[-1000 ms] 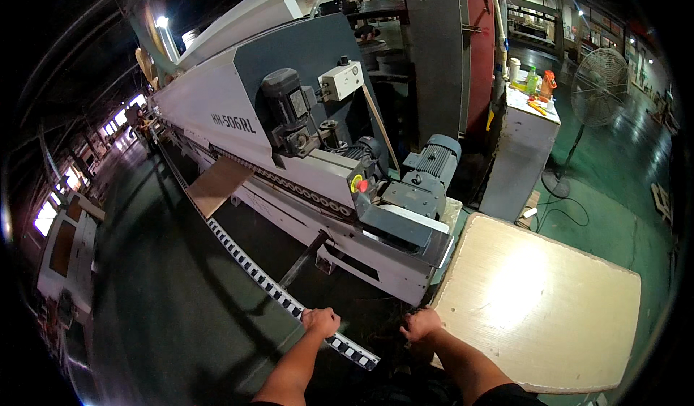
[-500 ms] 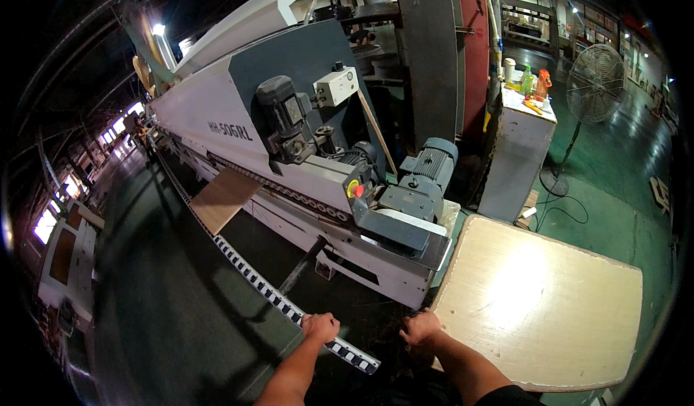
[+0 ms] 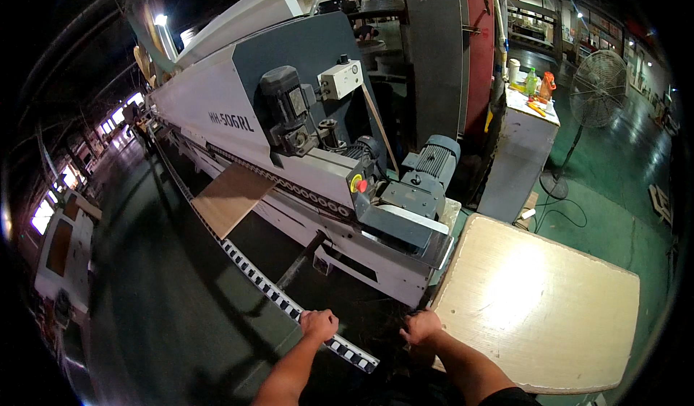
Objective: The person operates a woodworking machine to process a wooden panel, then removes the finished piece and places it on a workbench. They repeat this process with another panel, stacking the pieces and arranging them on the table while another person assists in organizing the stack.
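Dark lettering label [image 3: 231,122] runs along the big machine's pale side panel, upper left of centre. Over on the white cabinet at upper right, a green bottle [image 3: 531,82] and an orange container [image 3: 547,86] stand side by side, beside a pale cylinder [image 3: 513,70].

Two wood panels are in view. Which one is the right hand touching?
The large pale panel at lower right; the right hand rests on its near corner. The brown panel lies farther along the machine.

Bare forearms; dark short sleeve on right arm [image 3: 506,397].
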